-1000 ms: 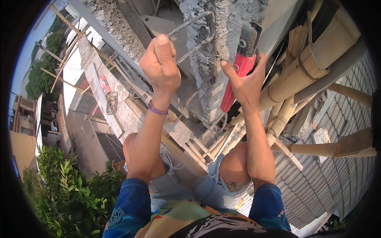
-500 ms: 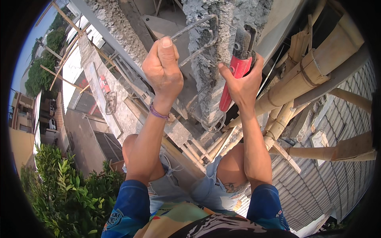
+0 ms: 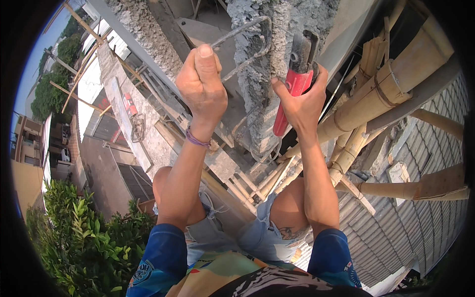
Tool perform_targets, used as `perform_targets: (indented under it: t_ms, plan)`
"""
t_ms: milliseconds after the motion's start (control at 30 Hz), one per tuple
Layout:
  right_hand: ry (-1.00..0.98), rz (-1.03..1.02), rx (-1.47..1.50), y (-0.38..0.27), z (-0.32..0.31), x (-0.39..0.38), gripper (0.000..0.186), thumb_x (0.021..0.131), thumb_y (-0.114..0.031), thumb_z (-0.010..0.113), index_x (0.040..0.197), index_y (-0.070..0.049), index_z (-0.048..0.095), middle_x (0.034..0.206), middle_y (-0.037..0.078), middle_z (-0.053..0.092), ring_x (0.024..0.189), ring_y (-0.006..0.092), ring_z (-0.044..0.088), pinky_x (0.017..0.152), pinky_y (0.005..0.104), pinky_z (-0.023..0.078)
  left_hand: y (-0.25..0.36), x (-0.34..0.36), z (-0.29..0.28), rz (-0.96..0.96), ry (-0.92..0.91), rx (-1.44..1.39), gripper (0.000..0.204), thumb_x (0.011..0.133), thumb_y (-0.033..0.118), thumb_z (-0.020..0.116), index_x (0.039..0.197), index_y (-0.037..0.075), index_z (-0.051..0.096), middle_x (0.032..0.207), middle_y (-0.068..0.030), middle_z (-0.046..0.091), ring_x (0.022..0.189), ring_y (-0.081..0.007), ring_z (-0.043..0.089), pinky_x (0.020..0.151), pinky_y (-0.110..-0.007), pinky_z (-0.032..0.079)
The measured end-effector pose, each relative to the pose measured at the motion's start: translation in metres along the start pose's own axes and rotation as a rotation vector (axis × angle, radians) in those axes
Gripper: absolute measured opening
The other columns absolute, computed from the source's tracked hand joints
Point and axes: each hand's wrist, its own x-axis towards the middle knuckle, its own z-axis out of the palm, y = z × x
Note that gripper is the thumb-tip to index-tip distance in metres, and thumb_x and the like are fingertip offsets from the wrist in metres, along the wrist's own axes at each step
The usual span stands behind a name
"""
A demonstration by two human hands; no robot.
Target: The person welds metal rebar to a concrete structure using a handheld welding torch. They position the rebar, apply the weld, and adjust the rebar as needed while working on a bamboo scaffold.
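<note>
- The left hand (image 3: 202, 89) is closed into a fist, thumb uppermost; a bent metal rod (image 3: 238, 31) appears to be gripped in it, though the fingers' wrap is hidden on the far side
- The rod is seen reaching right from the fist, bent sharply at its far end, and lying in view across the rough concrete (image 3: 309, 12); whether the two are touching cannot be told
- The right hand (image 3: 303, 101) is partly closed around a red tool (image 3: 298, 83), with the thumb set on the left and the fingers curled round the right; the tool is held at a tilt, its dark metal head (image 3: 297, 52) pointed upward and its red end downward
- The tool is placed in front of the concrete, to the right of the rod and apart from the left fist
- The step in hand is judged to be the holding of rod and tool at the concrete; for any next move, a firm grip and steady wrists seem to be called for, with the tool's head kept clear of the thumb
- To the right, tied bamboo poles (image 3: 376, 96) are seen above a ridged roof (image 3: 391, 232); to the left, a wire frame (image 3: 138, 127) is laid on a long ledge (image 3: 111, 74)
</note>
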Motion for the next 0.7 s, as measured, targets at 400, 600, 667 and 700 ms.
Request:
perform_targets:
  t_ms: [400, 600, 667, 700]
  plan:
    - [-0.020, 0.000, -0.006, -0.0024, -0.0012, 0.0006, 0.086, 0.069, -0.036, 0.084, 0.127, 0.011, 0.041, 0.102, 0.026, 0.063, 0.093, 0.0358, 0.064, 0.087, 0.0427, 0.049, -0.0001, 0.0000, 0.0009, 0.007, 0.015, 0.014, 0.049, 0.106, 0.034, 0.049, 0.067, 0.004, 0.048, 0.060, 0.0019, 0.042, 0.055, -0.0074, 0.036, 0.050, -0.027, 0.030]
    - [-0.008, 0.005, 0.012, -0.0007, 0.0003, -0.0001, 0.086, 0.069, -0.036, 0.084, 0.127, 0.010, 0.041, 0.101, 0.026, 0.062, 0.093, 0.0369, 0.064, 0.086, 0.0439, 0.049, 0.0001, 0.0003, 0.0005, 0.002, 0.013, 0.013, 0.049, 0.106, 0.033, 0.049, 0.067, 0.004, 0.048, 0.059, 0.0015, 0.042, 0.055, -0.0076, 0.036, 0.050, -0.027, 0.030]
    - [-0.001, -0.012, 0.010, -0.0010, 0.0011, 0.0007, 0.086, 0.068, -0.036, 0.084, 0.127, 0.009, 0.041, 0.100, 0.026, 0.063, 0.092, 0.0371, 0.064, 0.085, 0.0441, 0.049, 0.0003, 0.0008, -0.0001, -0.006, 0.011, 0.025, 0.048, 0.106, 0.032, 0.049, 0.066, 0.004, 0.048, 0.059, 0.0015, 0.042, 0.055, -0.0077, 0.036, 0.050, -0.027, 0.030]
    - [0.005, -0.015, -0.017, -0.0013, 0.0012, 0.0007, 0.085, 0.068, -0.036, 0.084, 0.126, 0.009, 0.042, 0.100, 0.025, 0.063, 0.092, 0.0366, 0.064, 0.085, 0.0435, 0.049, 0.0006, 0.0008, -0.0006, -0.015, 0.011, 0.034, 0.049, 0.106, 0.032, 0.049, 0.066, 0.004, 0.047, 0.059, 0.0015, 0.042, 0.055, -0.0078, 0.037, 0.050, -0.027, 0.030]
